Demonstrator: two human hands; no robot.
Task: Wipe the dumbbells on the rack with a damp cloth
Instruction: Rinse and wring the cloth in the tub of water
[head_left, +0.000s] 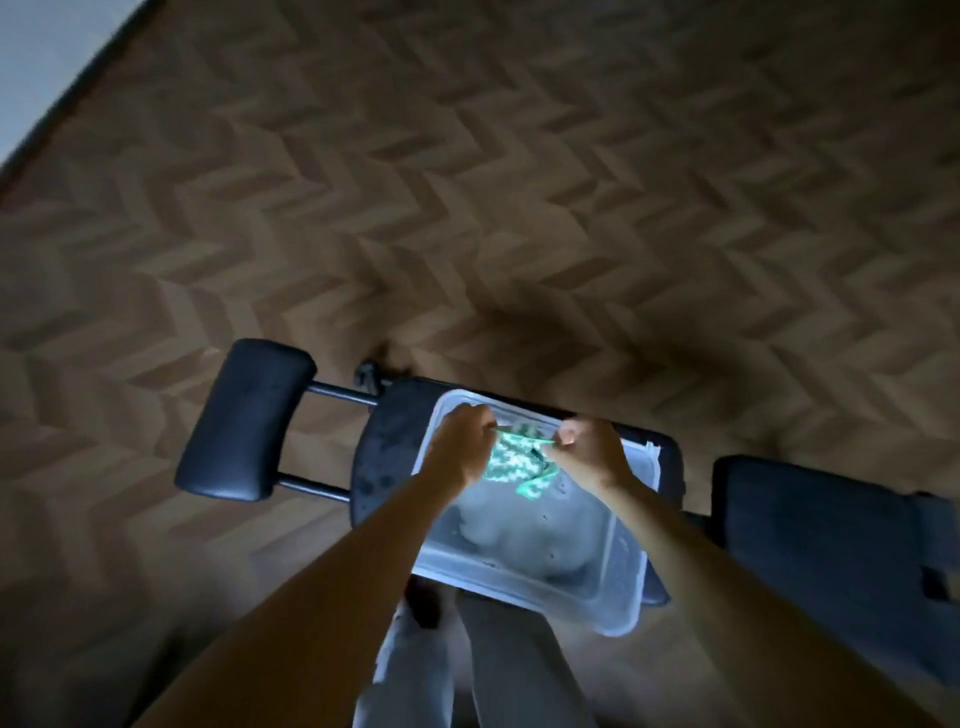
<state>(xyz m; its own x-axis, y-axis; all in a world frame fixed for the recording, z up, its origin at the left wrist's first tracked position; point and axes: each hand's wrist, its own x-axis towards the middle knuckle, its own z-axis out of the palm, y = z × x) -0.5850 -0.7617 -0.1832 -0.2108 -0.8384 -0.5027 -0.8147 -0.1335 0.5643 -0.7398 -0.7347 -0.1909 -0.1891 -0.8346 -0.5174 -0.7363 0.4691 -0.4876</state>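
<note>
1. Nearest: two grey trouser legs (498, 670) at the bottom edge, with both bare forearms reaching forward over them.
2. A clear plastic tub (613, 626) sits on a dark bench seat (382, 452). It seems to hold shallow water, though the glare makes this uncertain.
3. The cloth (514, 465), green and white, hangs over the far half of the tub, held up between the hands and clear of the tub floor.
4. Grip: the left hand (460, 447) has its fingers curled on the cloth's upper left edge. The right hand (589, 449) pinches the upper right edge between thumb and fingers. The top hem is stretched between them.
5. Handling, as a judgement:
   - The cloth is light, soft and limp, and a little heavier if wet.
   - It has no fragile part and should not slip from a pinch.
   - Take it by the edges to spread it, or bunch it in one palm to wring and wipe.
   - Drips are likely if it is not squeezed.
6. Left of the seat is a dark padded bar (244, 421) on two rods. At right is a second dark pad (810, 540).
7. Beyond lies herringbone wood floor (519, 182), with pale wall (36, 57) at far left.
8. The dumbbells and rack are not in view.
</note>
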